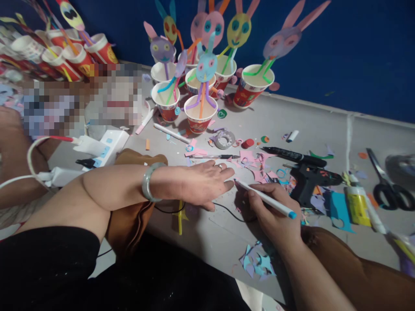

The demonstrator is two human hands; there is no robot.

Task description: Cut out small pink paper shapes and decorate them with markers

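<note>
Right hand (275, 207), just left of the black glue gun (308, 179): fingers closed around a slanted white pen (269, 198) with a blue end. Left hand (205, 183), farther left of the gun: palm down, fingers extended; anything beneath cannot be told. Black marker (293, 156): just behind the gun. Scissors (385, 181): to its right.

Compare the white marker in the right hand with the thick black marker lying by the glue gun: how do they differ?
Colour: the white marker has a white barrel with a blue end, while the black marker is mostly black.
Pose: the white marker is gripped in the right hand; the black marker lies on the table.
Thickness: the black marker looks thicker than the white marker.
Both are long and pen-shaped.
</note>
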